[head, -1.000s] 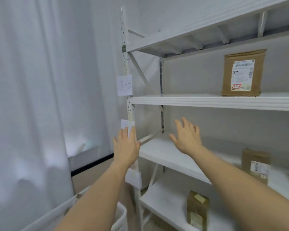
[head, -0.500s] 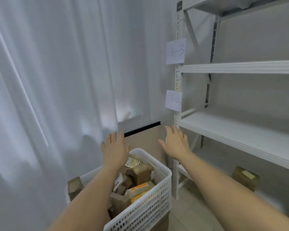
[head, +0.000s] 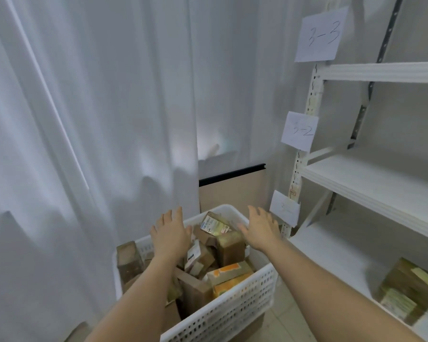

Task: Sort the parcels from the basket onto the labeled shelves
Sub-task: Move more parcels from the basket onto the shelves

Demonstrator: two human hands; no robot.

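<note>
Head: left hand (head: 169, 234), right hand (head: 261, 228) spread, seemingly above basket (head: 232, 314) parcels (head: 229, 250).

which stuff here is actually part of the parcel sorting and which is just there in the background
Part of the job:
white basket full of parcels
upright brown parcel in the basket
orange parcel in the basket
shelf labels 3-3 and 3-2
shelves
parcel already on the lowest shelf
left hand and right hand, both empty above the basket

Just there:
white curtain
black-edged panel behind the basket
</note>
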